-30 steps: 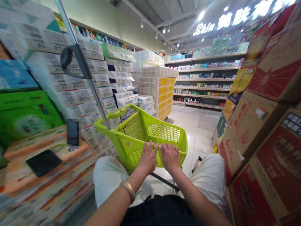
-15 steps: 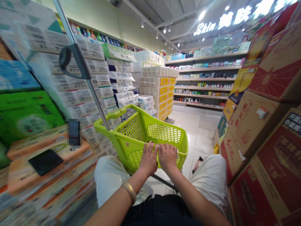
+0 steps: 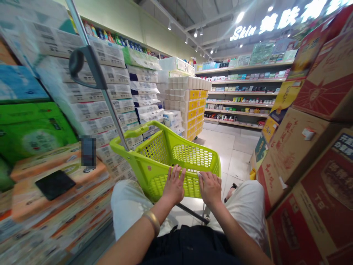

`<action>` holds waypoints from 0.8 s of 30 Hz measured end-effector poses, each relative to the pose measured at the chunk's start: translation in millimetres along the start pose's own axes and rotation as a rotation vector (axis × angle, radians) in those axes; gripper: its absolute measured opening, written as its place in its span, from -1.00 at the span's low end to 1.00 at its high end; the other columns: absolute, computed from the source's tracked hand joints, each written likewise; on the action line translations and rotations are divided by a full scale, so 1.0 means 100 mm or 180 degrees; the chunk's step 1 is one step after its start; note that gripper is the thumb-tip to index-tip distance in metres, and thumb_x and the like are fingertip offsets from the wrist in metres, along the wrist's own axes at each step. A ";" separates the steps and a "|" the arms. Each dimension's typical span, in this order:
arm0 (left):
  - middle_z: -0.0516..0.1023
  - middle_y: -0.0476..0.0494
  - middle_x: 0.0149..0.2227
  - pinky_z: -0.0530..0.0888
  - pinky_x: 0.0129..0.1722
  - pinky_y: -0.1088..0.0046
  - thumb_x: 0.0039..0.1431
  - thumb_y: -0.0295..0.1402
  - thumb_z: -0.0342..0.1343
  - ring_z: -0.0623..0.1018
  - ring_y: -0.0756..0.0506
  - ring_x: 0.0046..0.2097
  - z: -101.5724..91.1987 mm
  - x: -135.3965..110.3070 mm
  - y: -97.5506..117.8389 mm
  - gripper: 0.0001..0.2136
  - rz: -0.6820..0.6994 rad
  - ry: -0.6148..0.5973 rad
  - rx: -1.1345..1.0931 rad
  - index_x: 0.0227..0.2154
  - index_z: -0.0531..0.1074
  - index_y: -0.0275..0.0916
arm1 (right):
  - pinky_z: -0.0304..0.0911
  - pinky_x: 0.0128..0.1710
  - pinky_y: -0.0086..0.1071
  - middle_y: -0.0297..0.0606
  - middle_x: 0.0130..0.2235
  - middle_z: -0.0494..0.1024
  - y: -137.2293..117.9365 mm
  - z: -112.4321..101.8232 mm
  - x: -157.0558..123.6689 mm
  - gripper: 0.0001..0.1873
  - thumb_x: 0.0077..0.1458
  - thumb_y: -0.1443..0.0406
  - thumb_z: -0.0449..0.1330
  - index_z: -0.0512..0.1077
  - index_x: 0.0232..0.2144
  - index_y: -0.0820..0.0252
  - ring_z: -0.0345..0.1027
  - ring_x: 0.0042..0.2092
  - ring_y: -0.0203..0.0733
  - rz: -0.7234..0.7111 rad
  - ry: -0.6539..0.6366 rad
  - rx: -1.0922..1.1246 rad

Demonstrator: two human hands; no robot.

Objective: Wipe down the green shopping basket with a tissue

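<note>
In front of my knees stands a lime-green shopping basket cart (image 3: 193, 151) with perforated sides and no goods visible inside. My left hand (image 3: 174, 186) lies on its near rim, fingers stretched out and slightly spread, with nothing in them. Further right on the same rim, my right hand (image 3: 211, 187) rests with its fingers bent over the edge. At its thumb and index side peeks out a small white, cloth-like piece (image 3: 199, 174), mostly hidden under the fingers. A metal pull handle (image 3: 88, 66) with a dark grey grip rises from the cart's left end.
Tissue packs (image 3: 116, 88) are stacked at left. A black flat object (image 3: 55, 184) and a blurred-out device (image 3: 88, 152) sit on orange packs (image 3: 27, 198). Cardboard cartons (image 3: 295, 143) wall the right. Stocked shelves (image 3: 248, 79) stand behind the tiled floor (image 3: 226, 147).
My right hand has slid right along the rim, away from my left hand, which stays in nearly the same place. The white piece now shows at its left side.
</note>
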State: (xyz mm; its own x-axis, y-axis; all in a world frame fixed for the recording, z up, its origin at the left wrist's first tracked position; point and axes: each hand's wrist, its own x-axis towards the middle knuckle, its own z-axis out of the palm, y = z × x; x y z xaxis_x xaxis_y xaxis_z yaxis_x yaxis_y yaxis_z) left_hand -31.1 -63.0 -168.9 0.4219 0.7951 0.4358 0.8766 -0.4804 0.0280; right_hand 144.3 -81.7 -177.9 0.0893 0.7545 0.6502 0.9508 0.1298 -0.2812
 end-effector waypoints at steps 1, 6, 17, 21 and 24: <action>0.18 -0.37 0.20 -0.10 0.31 -0.03 -0.10 -0.48 0.03 -0.04 -0.30 0.34 0.00 0.00 0.01 -0.30 -0.0015 0.0003 0.0001 0.21 0.07 -0.32 | -0.07 -0.12 -0.29 -0.27 -0.26 0.50 -0.05 0.01 0.02 -0.75 0.28 0.22 0.00 0.47 -0.18 0.04 0.25 -0.19 -0.16 0.0024 -0.0029 -0.0046; 0.16 -0.36 0.21 -0.09 0.30 -0.04 -0.12 -0.47 0.04 -0.05 -0.30 0.34 0.00 0.02 0.02 -0.29 -0.0094 -0.0041 0.0038 0.19 0.07 -0.30 | -0.10 -0.18 -0.28 -0.28 -0.30 0.49 -0.36 0.09 0.18 -0.78 0.27 0.20 0.02 0.46 -0.24 0.01 0.23 -0.23 -0.17 -0.0141 -0.0269 -0.0179; 0.17 -0.34 0.21 -0.09 0.30 -0.05 -0.11 -0.54 0.01 -0.03 -0.29 0.34 0.02 0.00 -0.09 -0.27 0.0042 0.0051 0.0027 0.22 0.02 -0.27 | -0.05 -0.12 -0.31 -0.30 -0.26 0.50 -0.02 0.06 0.07 -0.76 0.28 0.20 0.01 0.46 -0.16 0.03 0.26 -0.20 -0.20 -0.0175 -0.0051 0.0055; 0.17 -0.37 0.20 -0.12 0.31 -0.03 -0.10 -0.51 0.03 -0.03 -0.30 0.34 0.02 0.00 -0.05 -0.30 0.0030 0.0021 0.0052 0.20 0.05 -0.32 | -0.04 -0.10 -0.31 -0.28 -0.26 0.51 0.09 0.00 0.02 -0.75 0.29 0.23 -0.01 0.46 -0.16 0.06 0.26 -0.18 -0.17 -0.0041 -0.0043 0.0030; 0.15 -0.40 0.20 -0.13 0.31 -0.04 -0.09 -0.47 0.04 -0.04 -0.33 0.34 0.02 0.01 -0.01 -0.32 -0.0050 0.0011 0.0092 0.19 0.07 -0.37 | -0.05 -0.13 -0.27 -0.26 -0.29 0.51 -0.06 0.01 0.07 -0.78 0.26 0.24 0.02 0.48 -0.22 0.08 0.25 -0.21 -0.14 0.0082 -0.0090 -0.0083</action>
State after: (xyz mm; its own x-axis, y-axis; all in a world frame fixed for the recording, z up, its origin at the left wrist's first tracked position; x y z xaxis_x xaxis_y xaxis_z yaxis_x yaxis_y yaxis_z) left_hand -31.3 -60.6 -170.3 0.4073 0.8010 0.4387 0.8894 -0.4571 0.0088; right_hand 139.1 -76.4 -171.9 0.1057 0.7753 0.6227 0.9558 0.0936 -0.2788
